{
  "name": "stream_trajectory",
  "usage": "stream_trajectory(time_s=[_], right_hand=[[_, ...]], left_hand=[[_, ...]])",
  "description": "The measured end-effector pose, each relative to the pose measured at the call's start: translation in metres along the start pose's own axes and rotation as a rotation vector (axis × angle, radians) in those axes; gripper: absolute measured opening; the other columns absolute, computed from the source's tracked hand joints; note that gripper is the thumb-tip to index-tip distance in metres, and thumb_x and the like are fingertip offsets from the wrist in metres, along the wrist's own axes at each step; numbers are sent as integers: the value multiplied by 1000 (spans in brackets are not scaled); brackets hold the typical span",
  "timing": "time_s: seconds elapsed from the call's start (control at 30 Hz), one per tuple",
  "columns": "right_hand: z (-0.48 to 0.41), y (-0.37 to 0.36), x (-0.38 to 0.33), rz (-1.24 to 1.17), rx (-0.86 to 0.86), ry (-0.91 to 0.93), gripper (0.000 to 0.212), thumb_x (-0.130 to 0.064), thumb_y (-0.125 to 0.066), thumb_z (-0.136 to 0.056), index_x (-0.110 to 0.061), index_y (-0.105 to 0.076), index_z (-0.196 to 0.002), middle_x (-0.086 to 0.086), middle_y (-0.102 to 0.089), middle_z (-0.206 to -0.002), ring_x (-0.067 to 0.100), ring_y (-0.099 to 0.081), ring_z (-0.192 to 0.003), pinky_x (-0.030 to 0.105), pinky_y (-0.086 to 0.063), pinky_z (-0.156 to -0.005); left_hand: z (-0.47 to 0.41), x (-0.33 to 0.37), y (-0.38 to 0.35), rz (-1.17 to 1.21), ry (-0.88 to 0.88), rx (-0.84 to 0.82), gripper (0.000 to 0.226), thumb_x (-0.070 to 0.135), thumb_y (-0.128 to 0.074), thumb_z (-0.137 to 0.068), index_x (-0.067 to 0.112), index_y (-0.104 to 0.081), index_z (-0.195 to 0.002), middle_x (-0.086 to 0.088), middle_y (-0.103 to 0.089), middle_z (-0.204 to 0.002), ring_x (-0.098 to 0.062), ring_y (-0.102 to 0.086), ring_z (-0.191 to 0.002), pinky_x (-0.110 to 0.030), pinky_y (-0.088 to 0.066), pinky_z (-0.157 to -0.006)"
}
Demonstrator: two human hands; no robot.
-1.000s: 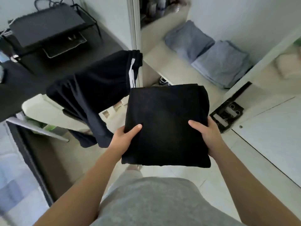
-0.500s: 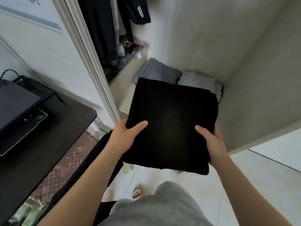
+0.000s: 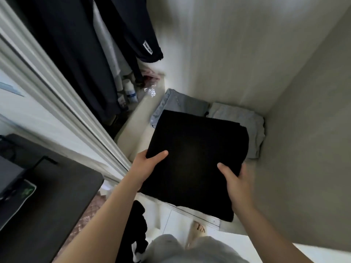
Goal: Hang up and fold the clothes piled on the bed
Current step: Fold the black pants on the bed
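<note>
Folded black garment (image 3: 195,154), a flat square bundle, is held by both hands at its near corners. The left hand (image 3: 146,166) grips the left edge, its thumb (image 3: 159,154) lying on top of the cloth and its fingers hidden underneath. The right hand (image 3: 237,185) grips the near right side the same way, with its thumb (image 3: 224,168) pressed on top and the fingers curled under the fold. The bundle lies almost level, in the opening of a wardrobe and above its pale shelf (image 3: 133,137).

The bundle's far edge covers part of two folded piles at the back of the shelf: light blue jeans (image 3: 182,105) on the left and a pale grey garment (image 3: 247,124) on the right, side by side against the back wall (image 3: 228,54). Whether the black cloth touches them cannot be told.

Further left in the wardrobe, dark clothes (image 3: 76,54) hang down, one sleeve (image 3: 144,40) bearing a small white label. White bottles (image 3: 130,90) stand below them. A white door frame (image 3: 57,88) runs diagonally beside the left forearm, with a dark desk (image 3: 57,205) on its near side. Below the bundle show grey shorts (image 3: 190,249), a foot (image 3: 197,230) on the pale floor, and a loose black cloth (image 3: 138,221) hanging by the left arm.
</note>
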State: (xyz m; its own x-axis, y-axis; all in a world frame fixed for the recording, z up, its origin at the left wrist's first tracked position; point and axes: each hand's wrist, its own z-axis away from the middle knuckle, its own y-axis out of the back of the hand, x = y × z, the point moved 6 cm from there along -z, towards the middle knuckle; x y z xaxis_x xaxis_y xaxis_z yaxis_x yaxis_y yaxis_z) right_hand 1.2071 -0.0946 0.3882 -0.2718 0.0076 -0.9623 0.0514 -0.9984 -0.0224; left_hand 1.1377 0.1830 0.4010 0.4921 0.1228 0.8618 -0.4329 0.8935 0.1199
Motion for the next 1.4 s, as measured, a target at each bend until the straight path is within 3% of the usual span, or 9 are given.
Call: stream_trajectory(time_s=[0.17,0.37,0.63,0.83,0.97,1.1,1.17,1.3,1.4], right_hand=[[-29,-4,9,29,41,-47,47,-29,-75,-87,-41,-58,-129,-25,-70,-111,0,-68,-98,23,-52,-79],[-95,-15,18,53,40,-63,43,-26,-77,-86,-50,-62,-118,-20,-71,-114,3,-69,-101,30,-53,-84],[-216,-39,33,100,36,-70,47,-29,-80,-84,-40,-61,-125,-17,-72,-115,6,-70,-103,32,-54,-86],[-311,-80,44,147,-7,-49,39,-23,-78,-86,-39,-65,-119,-14,-74,-109,8,-72,-97,30,-60,-84],[-369,-109,62,251,-9,-69,43,-24,-71,-93,-28,-57,-133,-4,-68,-121,18,-67,-107,40,-54,-97],[-405,-129,86,360,28,-72,43,-23,-69,-94,-24,-54,-134,-1,-65,-120,24,-63,-114,34,-49,-97],[-417,-140,101,421,-21,-103,50,-27,-69,-94,-21,-48,-139,-1,-62,-124,24,-60,-119,33,-47,-99],[-423,-152,116,559,-109,-157,64,-32,-68,-94,-15,-36,-147,6,-53,-143,27,-51,-132,32,-39,-107],[-398,-151,96,763,12,63,89,-41,-70,-89,-18,-18,-157,7,-37,-157,29,-37,-143,41,-31,-118]], left_hand=[[-46,-4,-8,-10,116,-98,54,41,-86,-74,19,-67,-120,-1,-78,-101,-23,-75,-91,-44,-59,-89],[-127,13,-18,61,123,-258,47,14,-79,-81,22,-60,-124,-1,-75,-111,-18,-74,-97,-35,-57,-83],[-249,43,-42,155,-55,-200,59,-8,-65,-87,19,-53,-139,-3,-67,-128,-18,-67,-112,-25,-53,-85],[-335,66,-37,-64,-228,10,55,0,-61,-94,25,-49,-141,5,-61,-128,-14,-59,-116,-22,-47,-88],[-384,78,-37,-335,-333,110,53,6,-53,-97,33,-45,-141,3,-56,-133,-17,-49,-125,-29,-39,-96],[-419,75,-41,-550,-419,186,47,1,-49,-96,22,-50,-138,-5,-57,-135,-27,-52,-126,-37,-43,-104],[-434,63,-39,-650,-417,205,45,1,-48,-96,18,-50,-138,-8,-56,-136,-32,-51,-125,-47,-46,-105],[-444,35,-31,-832,-381,287,49,11,-48,-101,20,-37,-148,-8,-46,-150,-34,-39,-136,-48,-42,-106],[-427,31,-36,-981,-475,387,62,23,-51,-101,25,-23,-156,-5,-28,-163,-32,-30,-145,-49,-37,-113]])
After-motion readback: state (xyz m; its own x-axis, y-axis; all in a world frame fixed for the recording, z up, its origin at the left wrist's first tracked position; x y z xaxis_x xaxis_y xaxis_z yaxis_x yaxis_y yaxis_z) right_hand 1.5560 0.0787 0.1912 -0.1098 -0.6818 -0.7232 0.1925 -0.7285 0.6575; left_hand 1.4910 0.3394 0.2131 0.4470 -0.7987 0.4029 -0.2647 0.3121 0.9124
